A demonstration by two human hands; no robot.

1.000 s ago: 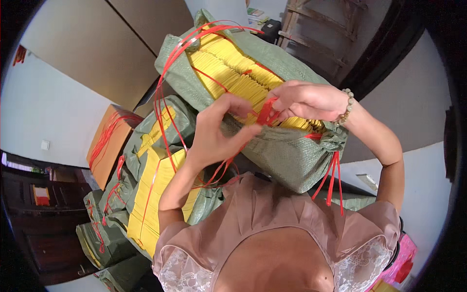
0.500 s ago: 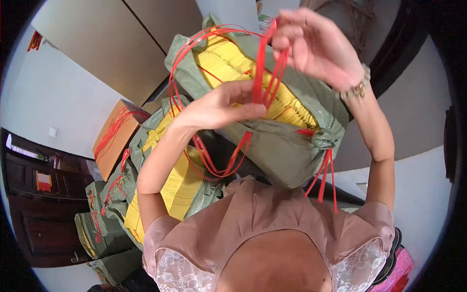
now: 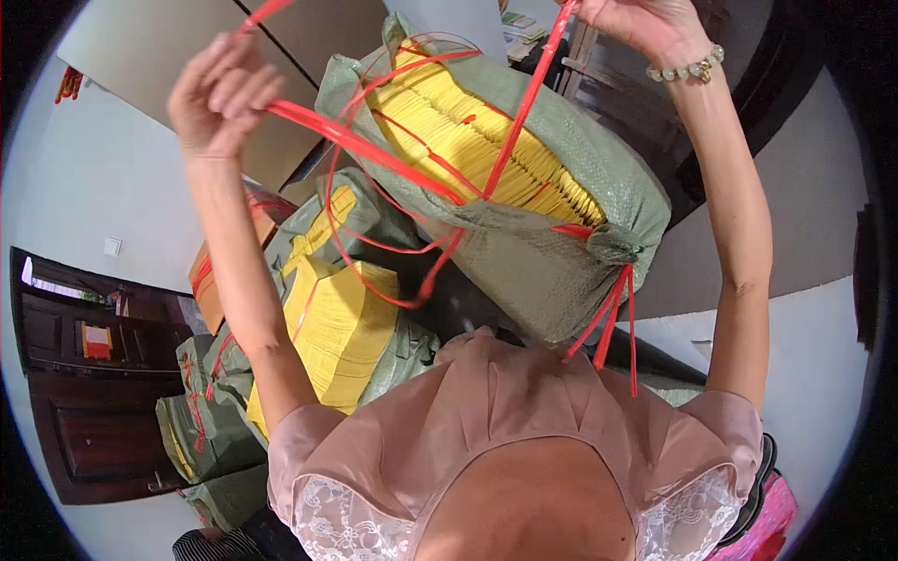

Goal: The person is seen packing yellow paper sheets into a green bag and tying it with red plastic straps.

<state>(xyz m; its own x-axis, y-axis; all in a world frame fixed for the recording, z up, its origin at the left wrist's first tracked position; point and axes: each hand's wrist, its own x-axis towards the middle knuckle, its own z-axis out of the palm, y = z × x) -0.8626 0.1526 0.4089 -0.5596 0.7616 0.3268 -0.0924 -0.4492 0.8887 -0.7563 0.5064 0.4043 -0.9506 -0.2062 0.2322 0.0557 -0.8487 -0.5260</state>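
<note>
A green woven sack (image 3: 524, 271) lies in front of me, gaping along its top over a tightly packed yellow stack (image 3: 444, 107). Red plastic twine (image 3: 360, 145) crosses over the sack's near edge and runs up to both hands in a wide V. My left hand (image 3: 224, 98), raised at the upper left, is closed around one length. At the top edge my right hand (image 3: 655, 23) grips the other length; its fingertips are partly cut off. Loose loops of the same twine hang left of the crossing. The sack's right corner is tied in a knot (image 3: 613, 245) with red tails dangling.
Another opened sack with yellow stacks (image 3: 351, 318) stands at the left. Several green sacks (image 3: 220, 435) are piled beyond it, near a dark wooden door (image 3: 103, 449). A cardboard box (image 3: 208, 290) sits against the left wall.
My hands have moved apart from close together above the sack, left hand up and left, right hand up and right. The red twine between them has spread into a taut-looking V.
</note>
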